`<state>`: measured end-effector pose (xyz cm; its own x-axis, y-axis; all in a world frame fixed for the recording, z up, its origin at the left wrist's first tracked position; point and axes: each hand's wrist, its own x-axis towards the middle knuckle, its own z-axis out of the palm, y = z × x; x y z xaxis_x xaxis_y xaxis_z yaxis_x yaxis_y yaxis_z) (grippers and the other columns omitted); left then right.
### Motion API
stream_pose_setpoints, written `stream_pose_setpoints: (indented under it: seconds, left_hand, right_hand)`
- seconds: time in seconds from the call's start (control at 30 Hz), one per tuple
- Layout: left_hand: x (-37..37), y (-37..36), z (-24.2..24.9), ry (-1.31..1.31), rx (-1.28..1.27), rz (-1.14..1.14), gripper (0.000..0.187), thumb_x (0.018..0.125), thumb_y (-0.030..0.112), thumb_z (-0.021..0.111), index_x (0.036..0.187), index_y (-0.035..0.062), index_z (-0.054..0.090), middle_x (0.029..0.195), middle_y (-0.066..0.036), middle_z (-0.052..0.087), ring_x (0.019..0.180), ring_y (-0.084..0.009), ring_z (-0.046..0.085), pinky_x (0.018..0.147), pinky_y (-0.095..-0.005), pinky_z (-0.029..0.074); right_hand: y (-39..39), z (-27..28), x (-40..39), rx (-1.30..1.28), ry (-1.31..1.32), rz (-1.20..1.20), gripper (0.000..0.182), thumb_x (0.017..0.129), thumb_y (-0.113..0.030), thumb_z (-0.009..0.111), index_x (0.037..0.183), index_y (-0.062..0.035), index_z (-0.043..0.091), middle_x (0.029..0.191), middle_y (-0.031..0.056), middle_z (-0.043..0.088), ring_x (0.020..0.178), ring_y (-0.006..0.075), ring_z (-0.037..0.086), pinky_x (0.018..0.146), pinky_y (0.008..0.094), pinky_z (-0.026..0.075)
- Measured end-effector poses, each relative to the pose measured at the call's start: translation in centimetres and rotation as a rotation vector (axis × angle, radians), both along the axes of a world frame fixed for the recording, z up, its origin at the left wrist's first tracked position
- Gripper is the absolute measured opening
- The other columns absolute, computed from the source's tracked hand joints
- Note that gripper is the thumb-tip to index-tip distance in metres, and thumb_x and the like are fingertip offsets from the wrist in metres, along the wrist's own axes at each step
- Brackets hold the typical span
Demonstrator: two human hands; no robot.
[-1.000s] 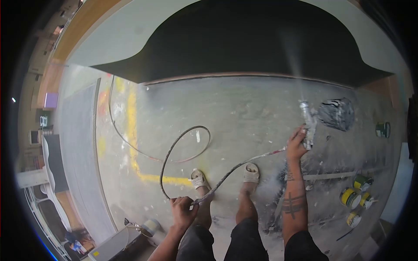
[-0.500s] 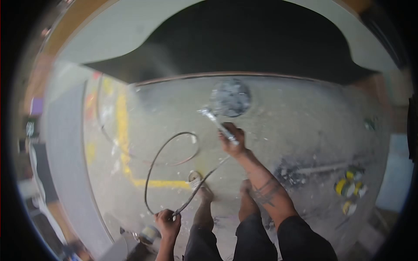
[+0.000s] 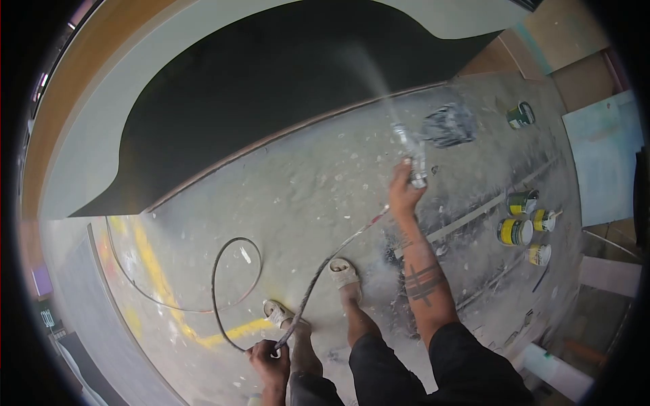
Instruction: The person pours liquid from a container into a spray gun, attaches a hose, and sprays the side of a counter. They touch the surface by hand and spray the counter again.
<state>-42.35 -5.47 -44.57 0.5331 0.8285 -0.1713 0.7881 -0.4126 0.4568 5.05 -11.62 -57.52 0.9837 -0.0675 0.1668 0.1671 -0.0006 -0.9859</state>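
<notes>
My right hand (image 3: 406, 193) is closed around the handle of a silver spray gun (image 3: 410, 149). A round cup (image 3: 449, 126), smeared grey and black, sits beside the gun's head and is blurred by motion. From the nozzle a pale mist (image 3: 371, 74) fans out toward the dark surface of a large curved panel (image 3: 271, 88) with a light border. A dark air hose (image 3: 311, 284) runs from below my right hand down to my left hand (image 3: 269, 358). The fingers of my left hand are wrapped around the hose, which loops over the floor beyond it.
Paint cans (image 3: 516, 231) stand in a group at the right, with another can (image 3: 521, 115) farther up. A long grey board (image 3: 125, 318) lies at the left. Yellow line marks (image 3: 157, 271) and paint spatter cover the concrete floor. My sandalled feet stand near the hose.
My view has turned and shifted to the right. The spray gun has moved rightward along the panel, and its mist shows more plainly. My left hand still grips the hose.
</notes>
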Motion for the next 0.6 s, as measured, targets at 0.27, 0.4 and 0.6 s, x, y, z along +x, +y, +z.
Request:
stream_pose_setpoints:
  seconds: [0.27,0.4,0.6]
  left_hand:
    - [8.7,-5.2,1.6,-0.118,-0.077,-0.02,0.012,0.074,0.011,0.078,0.075,0.0071,0.067,0.063,-0.004,0.06,0.058,-0.0219,0.056,0.066,-0.0372,0.04]
    - [10.1,-5.4,2.4,-0.077,-0.164,-0.013,0.012,0.072,0.011,0.077,0.079,0.0072,0.068,0.07,-0.006,0.061,0.068,-0.0255,0.059,0.075,-0.0383,0.04]
    - [7.2,-1.7,3.0,0.008,-0.197,-0.04,0.012,0.075,0.013,0.076,0.082,0.0069,0.069,0.072,-0.007,0.063,0.075,-0.026,0.061,0.083,-0.0402,0.039]
  right_hand:
    - [-5.8,1.9,11.8,0.148,0.149,-0.192,0.024,0.103,-0.019,0.057,0.092,0.0008,0.065,0.072,-0.0022,0.06,0.059,0.0082,0.05,0.053,0.026,0.038]
    - [-7.7,2.3,12.0,0.156,0.1,-0.219,0.03,0.105,-0.032,0.054,0.109,-0.004,0.063,0.076,0.0013,0.063,0.053,0.0083,0.051,0.043,0.0248,0.038]
    - [-11.9,4.0,3.3,-0.124,0.223,-0.27,0.037,0.108,-0.037,0.047,0.131,-0.0099,0.056,0.099,0.0044,0.071,0.052,0.009,0.047,0.043,0.0232,0.036]
